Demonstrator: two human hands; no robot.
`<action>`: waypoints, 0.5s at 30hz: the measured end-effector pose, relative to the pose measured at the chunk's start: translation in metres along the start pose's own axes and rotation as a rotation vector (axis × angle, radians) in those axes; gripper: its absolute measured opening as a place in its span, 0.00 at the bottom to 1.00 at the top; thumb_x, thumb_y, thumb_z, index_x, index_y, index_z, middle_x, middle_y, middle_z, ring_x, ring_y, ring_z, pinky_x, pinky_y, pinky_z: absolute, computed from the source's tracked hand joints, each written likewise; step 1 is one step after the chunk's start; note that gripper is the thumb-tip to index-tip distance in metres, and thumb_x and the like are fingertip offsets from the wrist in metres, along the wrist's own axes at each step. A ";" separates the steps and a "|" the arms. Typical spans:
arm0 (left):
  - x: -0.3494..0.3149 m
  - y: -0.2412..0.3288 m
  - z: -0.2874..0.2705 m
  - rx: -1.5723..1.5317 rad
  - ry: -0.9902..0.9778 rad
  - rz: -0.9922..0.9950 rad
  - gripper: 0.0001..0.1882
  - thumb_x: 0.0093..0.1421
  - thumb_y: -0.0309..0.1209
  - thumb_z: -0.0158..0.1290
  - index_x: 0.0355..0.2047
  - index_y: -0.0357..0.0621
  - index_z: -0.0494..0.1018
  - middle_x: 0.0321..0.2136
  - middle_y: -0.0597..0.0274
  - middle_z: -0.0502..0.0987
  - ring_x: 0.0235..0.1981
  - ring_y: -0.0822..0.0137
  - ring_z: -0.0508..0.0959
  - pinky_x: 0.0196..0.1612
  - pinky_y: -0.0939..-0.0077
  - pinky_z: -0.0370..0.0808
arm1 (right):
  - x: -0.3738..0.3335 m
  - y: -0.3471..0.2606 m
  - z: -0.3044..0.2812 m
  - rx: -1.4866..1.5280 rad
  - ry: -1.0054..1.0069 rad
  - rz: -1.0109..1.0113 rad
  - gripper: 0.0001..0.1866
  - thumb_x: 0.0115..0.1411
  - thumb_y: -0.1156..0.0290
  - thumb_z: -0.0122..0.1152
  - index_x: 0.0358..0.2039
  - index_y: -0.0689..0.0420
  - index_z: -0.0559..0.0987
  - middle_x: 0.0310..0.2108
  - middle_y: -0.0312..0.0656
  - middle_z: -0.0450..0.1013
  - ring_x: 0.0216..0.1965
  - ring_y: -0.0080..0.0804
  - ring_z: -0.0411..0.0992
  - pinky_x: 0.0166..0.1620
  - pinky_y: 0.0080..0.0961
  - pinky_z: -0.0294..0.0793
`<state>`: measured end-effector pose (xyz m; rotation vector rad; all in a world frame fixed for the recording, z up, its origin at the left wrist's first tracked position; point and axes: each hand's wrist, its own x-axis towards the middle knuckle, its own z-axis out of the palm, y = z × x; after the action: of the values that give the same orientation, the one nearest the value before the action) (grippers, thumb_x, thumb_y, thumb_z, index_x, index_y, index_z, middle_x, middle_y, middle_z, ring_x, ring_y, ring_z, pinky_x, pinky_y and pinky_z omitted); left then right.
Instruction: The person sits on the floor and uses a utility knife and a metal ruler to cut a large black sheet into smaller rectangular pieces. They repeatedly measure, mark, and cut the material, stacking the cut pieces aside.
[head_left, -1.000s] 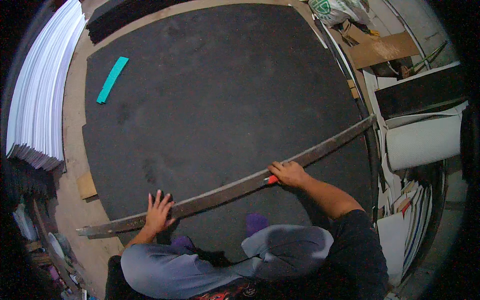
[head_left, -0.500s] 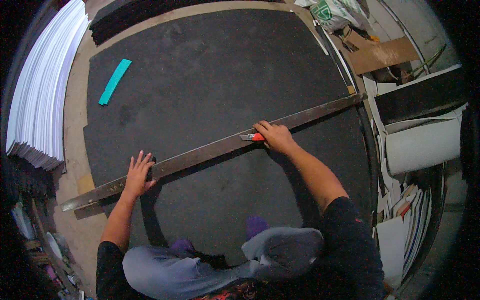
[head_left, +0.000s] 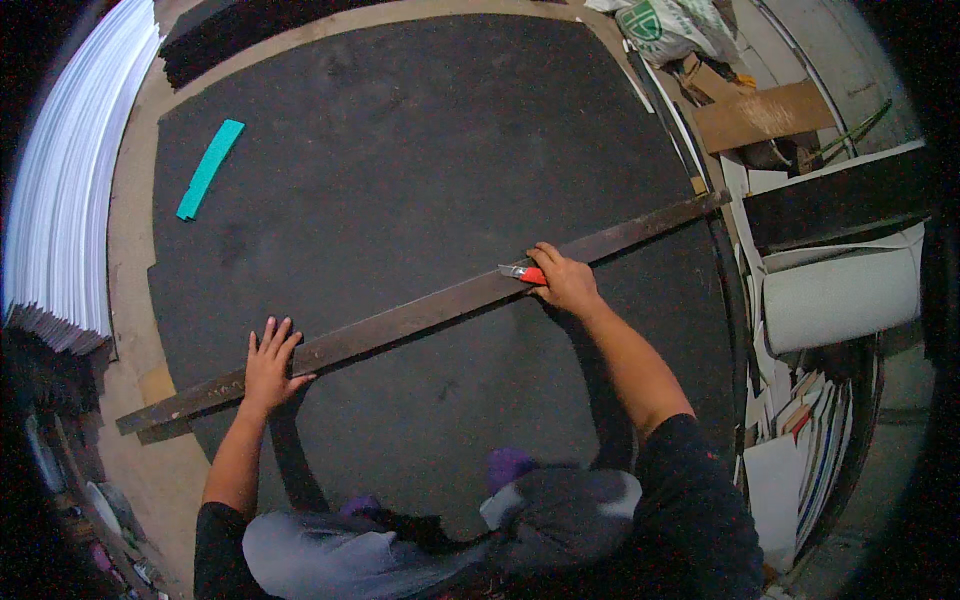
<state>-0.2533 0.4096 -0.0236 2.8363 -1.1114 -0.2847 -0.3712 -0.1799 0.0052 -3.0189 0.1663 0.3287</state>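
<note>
A long dark metal straightedge bar (head_left: 420, 311) lies slanting across a large black sheet (head_left: 400, 160), its right end farther from me than its left. My left hand (head_left: 268, 368) presses on the bar near its left end, fingers spread and stretched out. Farther right, my right hand (head_left: 568, 284) rests on the bar with fingers bent over it. In that hand is a red utility knife (head_left: 532, 275), its blade pointing left above the bar. A teal strip (head_left: 210, 170) lies on the sheet at the far left.
White sheets (head_left: 75, 190) are stacked at the left, with a dark stack (head_left: 240, 35) behind. At the right stand a white roll (head_left: 840, 300), upright boards (head_left: 815, 450) and brown cardboard (head_left: 765, 115). A white bag (head_left: 670, 30) sits at the far right. My knees (head_left: 560, 510) are at the near edge.
The straightedge bar sits flatter, with a narrower shadow along its near side. My right hand has shifted slightly right along it with the knife. The whole view has moved a little.
</note>
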 end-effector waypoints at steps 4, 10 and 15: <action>0.000 -0.006 0.009 0.019 -0.026 -0.031 0.44 0.46 0.53 0.72 0.62 0.51 0.71 0.73 0.59 0.60 0.76 0.49 0.53 0.72 0.33 0.52 | 0.004 0.002 0.006 -0.015 0.016 -0.018 0.39 0.51 0.57 0.77 0.63 0.45 0.71 0.68 0.36 0.66 0.51 0.44 0.79 0.48 0.42 0.82; -0.004 -0.011 0.012 0.021 0.066 0.030 0.42 0.46 0.52 0.73 0.59 0.50 0.73 0.71 0.58 0.64 0.75 0.49 0.55 0.72 0.33 0.52 | 0.006 0.007 0.009 -0.017 -0.008 -0.043 0.40 0.51 0.56 0.77 0.64 0.44 0.70 0.67 0.37 0.67 0.50 0.45 0.80 0.47 0.43 0.83; -0.002 -0.009 0.008 0.005 0.086 0.041 0.40 0.46 0.50 0.73 0.57 0.49 0.74 0.70 0.58 0.66 0.75 0.49 0.57 0.72 0.34 0.53 | 0.009 0.011 0.012 -0.020 -0.011 -0.075 0.42 0.52 0.53 0.76 0.66 0.42 0.68 0.67 0.40 0.66 0.51 0.48 0.80 0.46 0.46 0.83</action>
<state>-0.2504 0.4181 -0.0325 2.7970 -1.1523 -0.1551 -0.3663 -0.1903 -0.0096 -3.0326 0.0497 0.3416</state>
